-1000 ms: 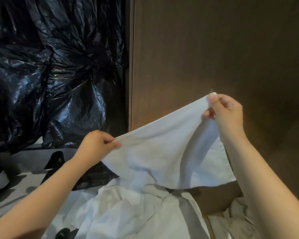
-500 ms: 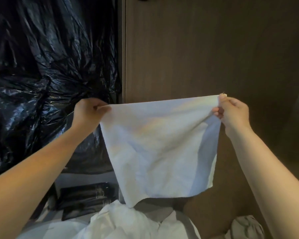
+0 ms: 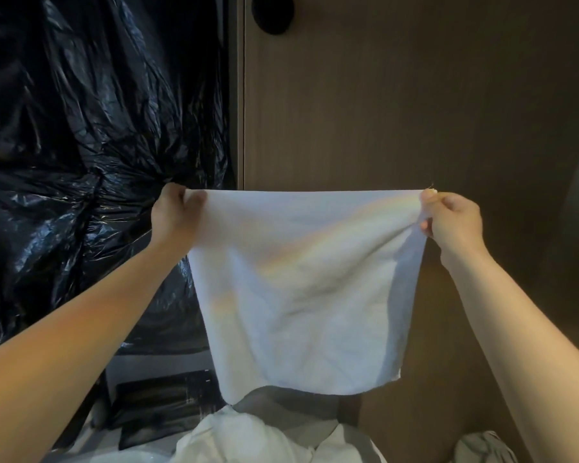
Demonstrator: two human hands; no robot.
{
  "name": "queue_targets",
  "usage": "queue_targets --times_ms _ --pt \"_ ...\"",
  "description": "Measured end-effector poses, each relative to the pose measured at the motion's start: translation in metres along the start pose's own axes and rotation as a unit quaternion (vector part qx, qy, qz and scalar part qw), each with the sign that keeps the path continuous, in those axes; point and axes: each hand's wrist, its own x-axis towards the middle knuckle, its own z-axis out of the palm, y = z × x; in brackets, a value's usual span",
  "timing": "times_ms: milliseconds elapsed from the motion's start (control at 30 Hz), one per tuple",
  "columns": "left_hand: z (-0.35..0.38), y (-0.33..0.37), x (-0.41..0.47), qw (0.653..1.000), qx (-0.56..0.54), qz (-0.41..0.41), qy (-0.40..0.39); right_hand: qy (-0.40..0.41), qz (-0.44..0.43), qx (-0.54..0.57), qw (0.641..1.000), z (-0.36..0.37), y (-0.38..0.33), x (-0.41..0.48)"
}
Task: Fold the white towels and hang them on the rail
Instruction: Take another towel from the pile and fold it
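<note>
A white towel (image 3: 301,289) hangs flat and spread out in the air in front of me, its top edge stretched level. My left hand (image 3: 174,212) pinches its upper left corner, and my right hand (image 3: 452,218) pinches the upper right corner. Its lower edge hangs free just above a heap of more white towels (image 3: 248,439) at the bottom of the view. No rail shows in this view.
Crumpled black plastic sheeting (image 3: 81,162) fills the left side. A brown wooden panel (image 3: 398,111) with a dark round knob (image 3: 273,13) stands straight ahead. A grey-white bundle of cloth (image 3: 482,447) lies at the lower right.
My left hand rose from low down to the height of my right hand, lifting the towel clear of the heap. The towel went from slanted and draped to stretched level and hanging flat.
</note>
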Motion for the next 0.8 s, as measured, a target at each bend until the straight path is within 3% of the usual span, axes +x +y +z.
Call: queue_targets --times_ms 133,267,567,700,800 --pt "-0.006 -0.002 -0.002 0.999 -0.013 0.043 0.016 0.001 -0.090 -0.083 0.992 -0.002 0.006 -0.003" --pt "-0.011 -0.003 -0.004 0.997 0.000 0.079 0.024 0.017 -0.108 -0.086 0.990 -0.001 0.013 -0.004" --pt "-0.014 -0.011 -0.008 0.994 0.066 0.079 0.034 0.017 -0.098 -0.102 0.990 0.011 0.019 -0.007" --pt "-0.014 -0.013 -0.011 0.997 0.031 0.072 0.016 0.006 -0.102 -0.095 0.990 0.010 0.024 -0.010" --pt "-0.012 -0.006 -0.014 1.000 -0.016 0.019 0.004 0.015 -0.134 -0.085 0.987 0.008 0.023 -0.017"
